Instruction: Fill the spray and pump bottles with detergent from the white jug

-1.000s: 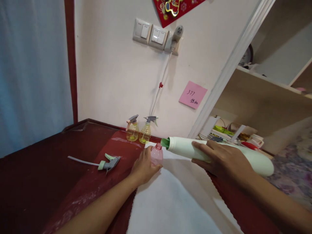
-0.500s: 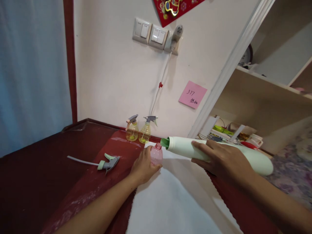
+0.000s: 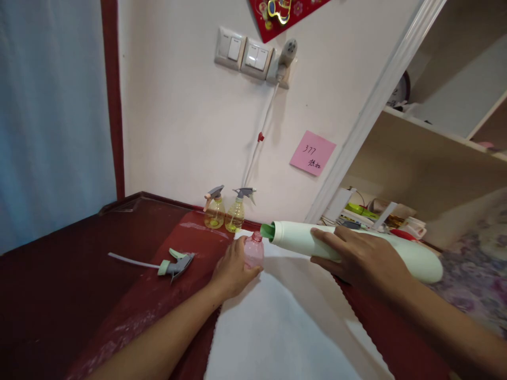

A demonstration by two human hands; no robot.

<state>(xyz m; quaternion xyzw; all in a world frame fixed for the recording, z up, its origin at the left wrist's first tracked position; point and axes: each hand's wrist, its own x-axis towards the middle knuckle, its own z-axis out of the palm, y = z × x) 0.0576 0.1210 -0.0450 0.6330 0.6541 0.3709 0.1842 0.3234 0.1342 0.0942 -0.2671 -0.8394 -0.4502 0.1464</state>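
Note:
My left hand [image 3: 234,270] is wrapped round a small pink see-through spray bottle [image 3: 254,250], which stands upright with its mouth uncovered. In my right hand [image 3: 358,258] is a pale green watering can [image 3: 298,239], long and bottle-like, tipped nearly level. Its green spout [image 3: 268,230] comes right up to the pink bottle's mouth; whether they touch or any liquid flows, I cannot tell. To the left lies a loose grey and green spray head [image 3: 175,264] with its thin tube pointing left.
Two yellowish spray bottles, one with an orange trigger [image 3: 215,211] and one with a green trigger [image 3: 236,212], stand against the wall. A white cloth [image 3: 277,322] covers part of the dark red table [image 3: 59,295]. Cluttered shelves [image 3: 447,142] rise at the right.

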